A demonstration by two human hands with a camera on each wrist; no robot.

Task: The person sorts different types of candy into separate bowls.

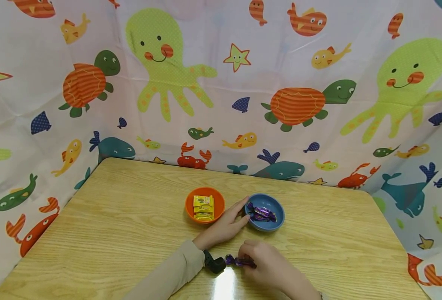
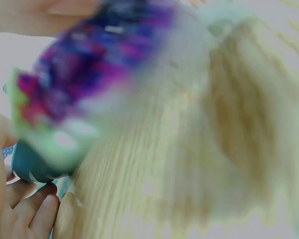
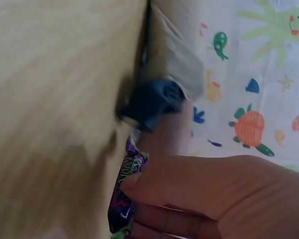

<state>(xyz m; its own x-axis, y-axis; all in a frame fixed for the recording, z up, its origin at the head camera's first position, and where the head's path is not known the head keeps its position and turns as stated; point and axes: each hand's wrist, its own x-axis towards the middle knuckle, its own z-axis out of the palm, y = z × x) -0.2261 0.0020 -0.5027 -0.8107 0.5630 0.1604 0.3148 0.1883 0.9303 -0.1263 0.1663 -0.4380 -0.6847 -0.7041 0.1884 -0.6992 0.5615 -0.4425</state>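
Observation:
My left hand (image 1: 226, 221) holds the left side of a blue bowl (image 1: 267, 229), thumb and fingers spread about its wall. Purple twist-wrapped candies (image 1: 262, 214) lie inside that bowl. Nearer to me, my right hand (image 1: 262, 262) pinches another purple wrapped candy (image 1: 239, 261) just above the table, beside the left wrist. Close up in the right wrist view, thumb and fingers grip this candy (image 3: 123, 189) by its middle. A blurred purple wrapper (image 2: 89, 64) fills the upper left of the left wrist view, with fingers of the left hand (image 2: 30, 214) below.
An orange bowl (image 1: 188, 208) with several yellow packets (image 1: 203, 207) stands left of the blue bowl. A black wrist camera (image 1: 215, 263) sits on the left wrist. Behind the wooden table (image 1: 131, 216) hangs a curtain (image 1: 221, 91) printed with sea animals.

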